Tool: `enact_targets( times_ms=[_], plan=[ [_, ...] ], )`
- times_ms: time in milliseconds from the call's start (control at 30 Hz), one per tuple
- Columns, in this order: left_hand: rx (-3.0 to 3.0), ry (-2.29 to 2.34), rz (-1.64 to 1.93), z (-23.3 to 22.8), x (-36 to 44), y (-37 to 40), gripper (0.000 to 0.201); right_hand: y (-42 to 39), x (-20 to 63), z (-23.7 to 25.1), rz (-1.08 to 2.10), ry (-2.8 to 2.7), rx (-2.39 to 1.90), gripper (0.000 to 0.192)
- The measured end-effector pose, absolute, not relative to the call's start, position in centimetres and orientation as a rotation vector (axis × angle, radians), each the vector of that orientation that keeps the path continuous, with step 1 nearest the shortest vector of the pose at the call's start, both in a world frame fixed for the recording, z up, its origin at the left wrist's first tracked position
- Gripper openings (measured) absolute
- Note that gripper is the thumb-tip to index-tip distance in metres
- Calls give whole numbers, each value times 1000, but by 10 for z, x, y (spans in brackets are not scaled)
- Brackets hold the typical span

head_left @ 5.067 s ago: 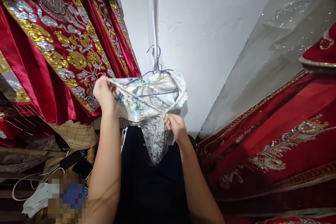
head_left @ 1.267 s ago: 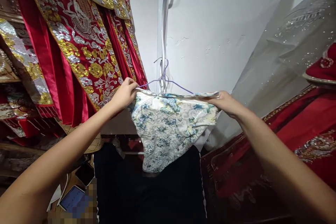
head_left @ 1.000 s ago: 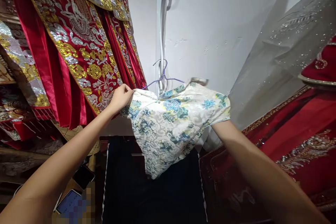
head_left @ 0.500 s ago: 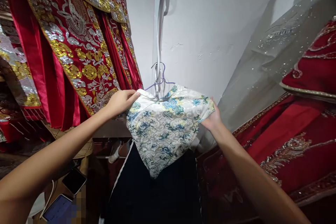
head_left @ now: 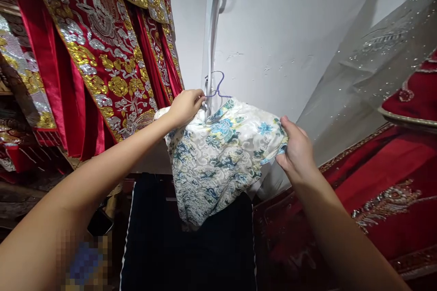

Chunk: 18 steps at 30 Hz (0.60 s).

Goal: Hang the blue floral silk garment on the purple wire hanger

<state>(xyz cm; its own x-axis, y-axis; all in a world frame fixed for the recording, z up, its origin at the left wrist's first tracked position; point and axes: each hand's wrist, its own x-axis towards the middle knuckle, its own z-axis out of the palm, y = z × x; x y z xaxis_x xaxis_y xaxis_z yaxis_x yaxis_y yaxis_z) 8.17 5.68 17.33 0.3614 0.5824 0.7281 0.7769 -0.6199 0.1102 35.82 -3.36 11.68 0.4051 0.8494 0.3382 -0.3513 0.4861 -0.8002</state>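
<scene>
A white garment [head_left: 218, 159] printed with blue and yellow flowers hangs on a thin purple wire hanger [head_left: 218, 88] in front of a white wall. My left hand [head_left: 186, 107] is closed at the garment's collar, right beside the hanger's hook. My right hand [head_left: 297, 148] pinches the garment's right shoulder edge and holds it out to the side. The lower part of the garment drapes down over a dark cloth [head_left: 187, 245].
Red robes with gold and silver embroidery [head_left: 99, 50] hang close on the left. A red embroidered gown [head_left: 382, 191] and a grey sequined veil [head_left: 368, 63] fill the right. A dark phone [head_left: 99, 223] lies low at the left.
My left hand has slid from the garment's left shoulder up to the collar by the hook. My right hand has come from under the right shoulder and now pinches its edge.
</scene>
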Motion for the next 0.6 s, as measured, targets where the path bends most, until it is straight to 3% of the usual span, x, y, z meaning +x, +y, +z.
enact_targets(
  times_ms=[167, 300, 400, 500, 600],
  plan=[
    [-2390, -1126, -1243, 181, 72, 60, 35, -30, 356, 134, 847, -603, -717, 9],
    [-2490, -1023, -1223, 173, 65, 39, 39, -84, 343, 114, 842, -700, -755, 13],
    [-2709, -1069, -1103, 154, 62, 16, 26, -141, 323, 102, 1194, -1347, -813, 24],
    [-2952, -1146, -1111, 134, 57, -12, 39, -159, 306, 105, 1488, -2136, -665, 29],
    [-3059, -1125, -1366, 125, 51, -40, 45, -125, 297, 102, 1134, -2361, -790, 31]
  ],
)
